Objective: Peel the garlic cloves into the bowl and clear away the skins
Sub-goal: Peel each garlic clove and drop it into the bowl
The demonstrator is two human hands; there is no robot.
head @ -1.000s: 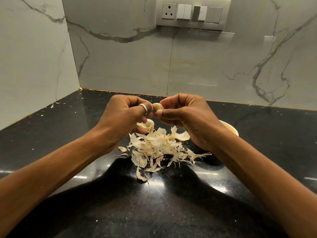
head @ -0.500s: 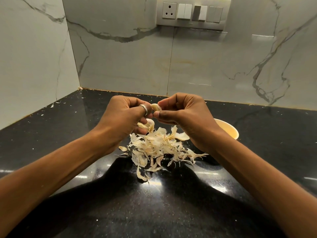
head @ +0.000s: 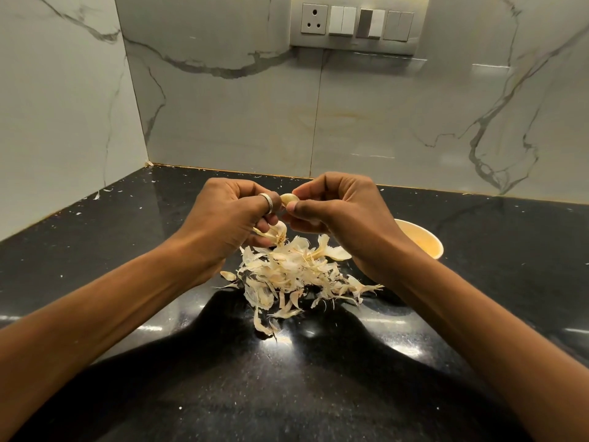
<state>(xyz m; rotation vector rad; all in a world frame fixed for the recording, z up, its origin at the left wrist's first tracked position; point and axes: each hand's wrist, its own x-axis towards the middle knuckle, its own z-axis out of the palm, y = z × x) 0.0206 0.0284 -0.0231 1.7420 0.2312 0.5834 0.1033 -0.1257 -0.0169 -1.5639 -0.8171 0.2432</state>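
Cream-pale garlic clove (head: 289,198), smooth and glossy, looks mostly bare of skin. It is held up in the air above the bench (head: 127,250), mid-scene, between both hands.

Left hand (head: 223,221): fingers (head: 245,193) curled, tips pinching the clove's left end. There is a silver ring (head: 267,201) on one finger. The lower fingers of the same hand curl round a piece of garlic head (head: 276,233), which has a papery husk and a brownish root stub and sits just under the clove.

Right hand (head: 347,212): fingers curled, thumb and forefinger tips pinching the clove's right end.

Skins (head: 293,275) lie heaped on the bench right below the hands. They are whitish-cream papery flakes and thin wisps, trailing toward the near side. One loose flake (head: 228,275) lies just left of the heap.

Bowl (head: 422,242): pale yellow, on the bench right of the skins, partly hidden behind the right wrist. Can't tell what is inside.

Bench is black glossy speckled stone, with small white bits scattered at far left. Walls (head: 223,122) are white marble with grey veins. Switch plate (head: 357,25) is at the top of the far wall, with one three-pin socket and several rockers. Any lettering on it is too small to read.
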